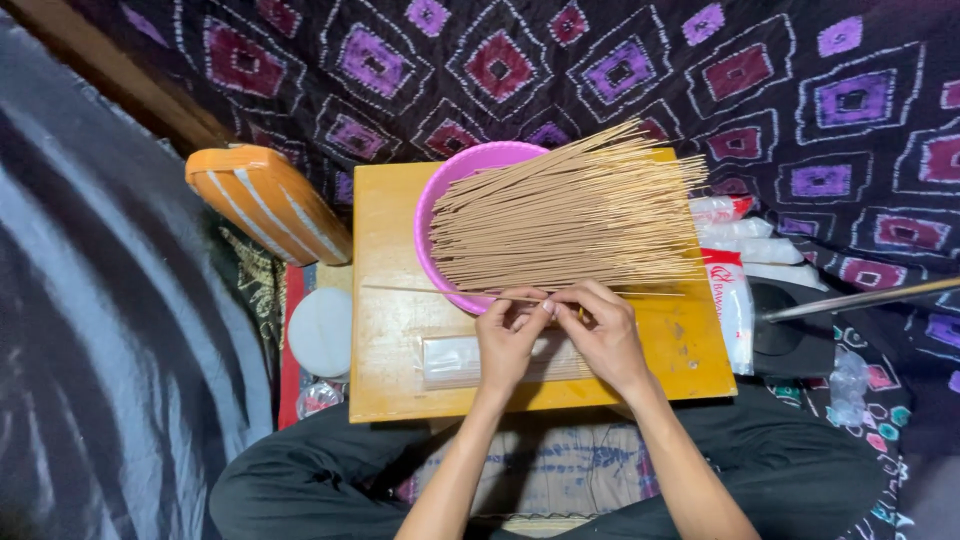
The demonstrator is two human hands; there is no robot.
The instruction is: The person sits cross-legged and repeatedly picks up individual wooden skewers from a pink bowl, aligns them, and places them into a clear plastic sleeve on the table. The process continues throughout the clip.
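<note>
Lap: the crossed legs in dark trousers (330,475) lie nearest, under the wooden board (385,300).
Bowl: the pink bowl (440,200) carries a big heap of thin sticks (570,215), seemingly not yet handled.
Packets: clear sleeves (450,360) lie on the board.
Hands: left hand (510,335) and right hand (605,330) each pinch closed on one single stick (420,289).
Axis: it lies left to right, near the bowl's front rim.

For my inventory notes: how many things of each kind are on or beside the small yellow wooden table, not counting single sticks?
Pink round plastic basin: 1
Heap of thin tan sticks: 1
Clear flat plastic sleeve: 1
White round lid: 1
Orange striped block: 1
Total: 5
</note>
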